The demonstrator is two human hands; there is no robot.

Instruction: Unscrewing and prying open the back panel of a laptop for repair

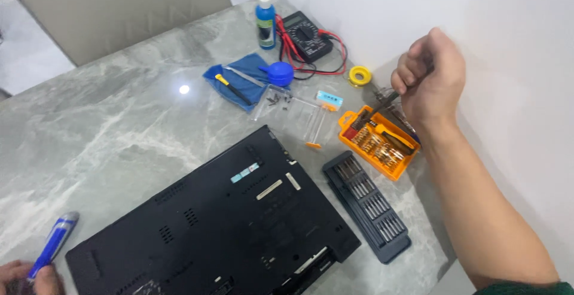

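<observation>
Two hands, one upturned laptop (227, 229), two bit cases.
Right hand (429, 76) fingers clench a thin tool above the orange case (378, 142); left hand (27, 277) fingers grasp one blue screwdriver (52, 244); the dark case (366, 205) lies on the tabletop (119, 127).

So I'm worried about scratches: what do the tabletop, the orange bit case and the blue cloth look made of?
The tabletop looks like polished grey marble or a marble-look slab: white veining, a lamp glare. The orange bit case looks like moulded plastic, smooth and slightly glossy. The blue cloth looks like soft matte fabric, probably microfibre, lying in folds.
</observation>
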